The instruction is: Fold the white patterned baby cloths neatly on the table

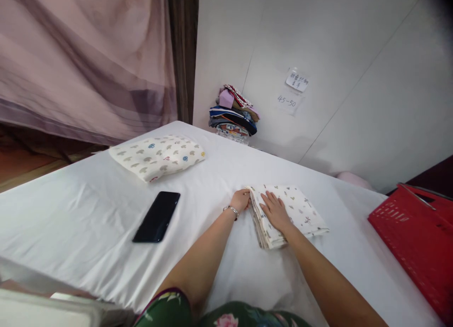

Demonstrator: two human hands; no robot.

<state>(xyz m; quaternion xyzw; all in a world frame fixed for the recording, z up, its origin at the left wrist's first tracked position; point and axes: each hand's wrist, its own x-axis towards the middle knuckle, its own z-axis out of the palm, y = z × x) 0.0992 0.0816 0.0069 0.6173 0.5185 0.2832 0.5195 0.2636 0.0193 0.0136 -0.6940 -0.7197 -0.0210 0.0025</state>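
A folded white cloth with small prints [300, 211] lies on the white-covered table [88, 223], in front of me and a little to the right. My right hand [276, 211] rests flat on top of it, fingers stretched out. My left hand [241, 199], with a bracelet at the wrist, touches the cloth's far left corner; its fingers curl against the folded edge. A second folded printed cloth [157, 156] lies farther off to the left.
A black phone [156, 216] lies screen up on the table left of my arms. A red plastic basket [419, 242] stands at the right edge. A stack of folded fabrics [233, 114] sits by the back wall under paper notes [296, 80]. A curtain hangs at left.
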